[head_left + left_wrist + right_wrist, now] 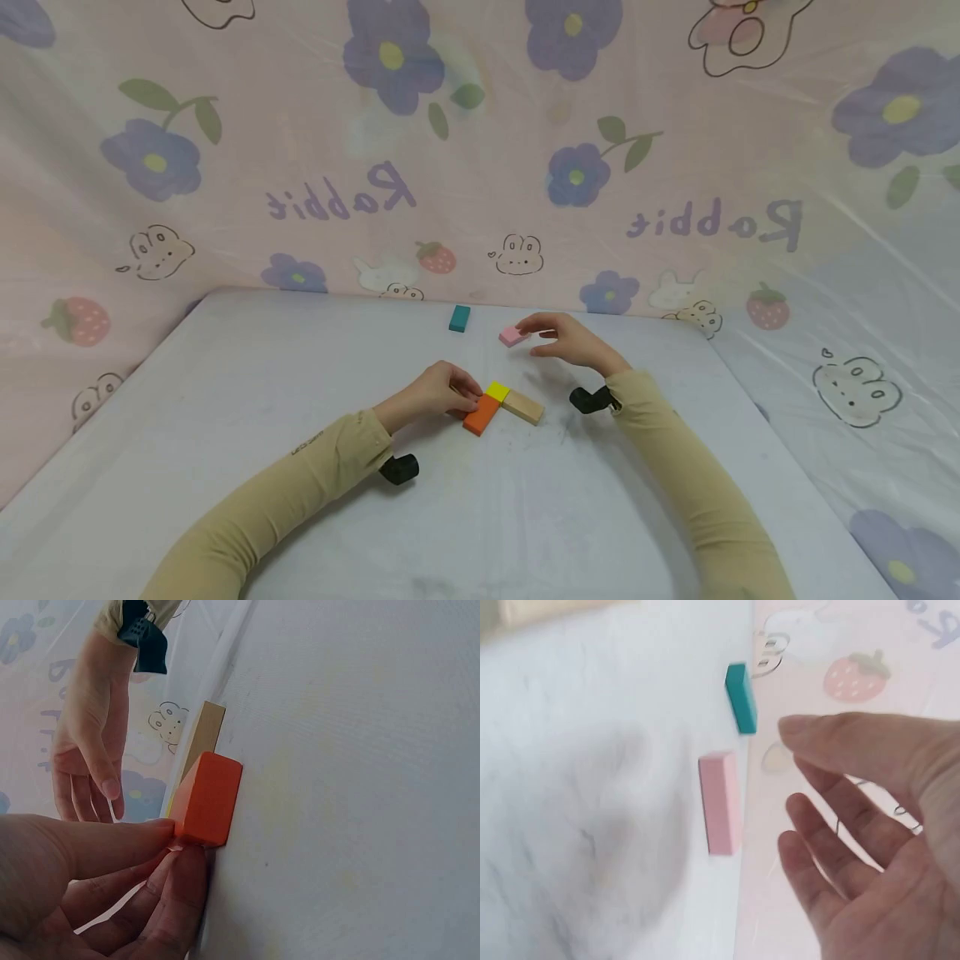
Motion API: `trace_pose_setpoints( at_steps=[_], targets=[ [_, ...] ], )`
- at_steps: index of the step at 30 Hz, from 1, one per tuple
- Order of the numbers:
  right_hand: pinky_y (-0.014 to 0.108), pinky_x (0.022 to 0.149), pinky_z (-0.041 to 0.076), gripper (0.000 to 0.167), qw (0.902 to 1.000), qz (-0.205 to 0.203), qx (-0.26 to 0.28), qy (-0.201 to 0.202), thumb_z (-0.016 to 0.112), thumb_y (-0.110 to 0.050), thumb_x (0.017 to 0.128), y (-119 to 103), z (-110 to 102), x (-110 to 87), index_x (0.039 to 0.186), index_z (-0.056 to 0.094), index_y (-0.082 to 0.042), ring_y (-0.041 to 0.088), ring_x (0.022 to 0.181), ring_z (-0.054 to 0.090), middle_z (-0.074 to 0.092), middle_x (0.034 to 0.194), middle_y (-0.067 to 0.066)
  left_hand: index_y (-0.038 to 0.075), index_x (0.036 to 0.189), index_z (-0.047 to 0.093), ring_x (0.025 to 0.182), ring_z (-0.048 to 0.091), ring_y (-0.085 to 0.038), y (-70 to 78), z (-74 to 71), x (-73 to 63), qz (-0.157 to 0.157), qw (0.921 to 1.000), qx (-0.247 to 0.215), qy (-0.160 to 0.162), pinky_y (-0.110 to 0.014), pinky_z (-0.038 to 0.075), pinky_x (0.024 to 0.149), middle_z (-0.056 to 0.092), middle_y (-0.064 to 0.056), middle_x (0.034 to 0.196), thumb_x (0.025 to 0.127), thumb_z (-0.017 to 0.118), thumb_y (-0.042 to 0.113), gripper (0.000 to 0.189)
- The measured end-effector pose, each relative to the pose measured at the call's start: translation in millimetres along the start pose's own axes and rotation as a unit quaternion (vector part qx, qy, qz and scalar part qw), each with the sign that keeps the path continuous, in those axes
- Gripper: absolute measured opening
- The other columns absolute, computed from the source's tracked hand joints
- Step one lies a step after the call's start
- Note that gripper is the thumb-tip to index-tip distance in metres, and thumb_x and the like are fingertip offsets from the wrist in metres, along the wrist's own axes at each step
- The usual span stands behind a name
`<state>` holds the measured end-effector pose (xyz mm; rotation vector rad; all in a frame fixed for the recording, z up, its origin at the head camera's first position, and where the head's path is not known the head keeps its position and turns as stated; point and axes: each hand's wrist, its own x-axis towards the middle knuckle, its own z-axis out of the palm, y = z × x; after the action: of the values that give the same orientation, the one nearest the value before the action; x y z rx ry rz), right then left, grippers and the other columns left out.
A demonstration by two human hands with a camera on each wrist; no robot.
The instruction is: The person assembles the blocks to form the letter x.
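Note:
On the table my left hand [435, 390] pinches the side of an orange block [482, 415] with thumb and fingertips. The same orange block [208, 799] lies flat in the left wrist view. A yellow block [497, 392] touches its far end, and a plain wooden block [523, 407] runs from the yellow one toward the right. Farther back, my right hand [566, 337] hovers beside a pink block [513, 336], fingers loosely bent and apart. In the right wrist view a gap separates these fingers from the pink block [720, 804].
A teal block [460, 318] lies near the table's back edge, left of the pink one. Behind the white table [360, 533] hangs a printed curtain [480, 150] with flowers and rabbits. Each wrist carries a black camera mount [401, 469].

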<state>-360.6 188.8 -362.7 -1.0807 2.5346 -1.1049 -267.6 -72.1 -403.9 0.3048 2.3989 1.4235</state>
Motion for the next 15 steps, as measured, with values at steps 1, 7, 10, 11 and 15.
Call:
trace_pose_setpoints(
  at_steps=[1,7,10,11,15],
  targets=[
    [0.052,0.102,0.036,0.043,0.9999,-0.001,-0.009,0.004,0.068,0.004,0.084,2,-1,2.2,0.125,0.057,0.004,0.036,0.117,0.052,0.057,0.126,0.021,0.006,0.097,0.073,0.072,0.059,-0.015,0.0,0.2,0.2,0.0,1.0,0.001,0.0,-0.024,0.053,0.063,0.066,-0.003,0.083,0.082,0.076,0.008,0.016],
    [0.051,0.101,0.038,0.043,0.9986,0.005,-0.046,0.027,0.067,0.007,0.083,13,0,14.9,0.125,0.057,0.004,0.033,0.118,0.051,0.058,0.125,0.019,0.006,0.097,0.073,0.072,0.06,-0.015,-1.1,-0.4,0.5,0.0,1.0,0.001,0.0,-0.024,0.053,0.063,0.066,-0.003,0.083,0.082,0.076,0.008,0.016],
    [0.051,0.101,0.038,0.044,0.9979,0.007,-0.056,0.031,0.066,0.009,0.082,20,2,19.8,0.125,0.057,0.004,0.033,0.118,0.05,0.059,0.124,0.018,0.005,0.097,0.073,0.071,0.06,-0.015,-1.4,-0.7,0.4,0.002,1.0,-0.002,-0.002,-0.024,0.053,0.063,0.066,-0.003,0.083,0.082,0.075,0.007,0.015],
    [0.051,0.101,0.038,0.044,0.9977,0.009,-0.059,0.031,0.066,0.009,0.082,22,3,21.1,0.125,0.057,0.004,0.033,0.118,0.05,0.059,0.124,0.018,0.005,0.097,0.073,0.071,0.06,-0.015,-1.4,-0.7,0.4,0.003,1.0,-0.004,-0.003,-0.024,0.053,0.063,0.066,-0.004,0.083,0.082,0.075,0.007,0.015],
    [0.052,0.102,0.037,0.045,0.9972,0.018,-0.067,0.029,0.066,0.009,0.083,28,5,25.4,0.127,0.056,0.003,0.034,0.119,0.049,0.058,0.126,0.016,0.005,0.096,0.073,0.071,0.06,-0.015,-1.1,-0.8,0.6,0.004,1.0,-0.006,-0.004,-0.024,0.053,0.063,0.066,-0.004,0.083,0.082,0.075,0.007,0.015]
  ],
)
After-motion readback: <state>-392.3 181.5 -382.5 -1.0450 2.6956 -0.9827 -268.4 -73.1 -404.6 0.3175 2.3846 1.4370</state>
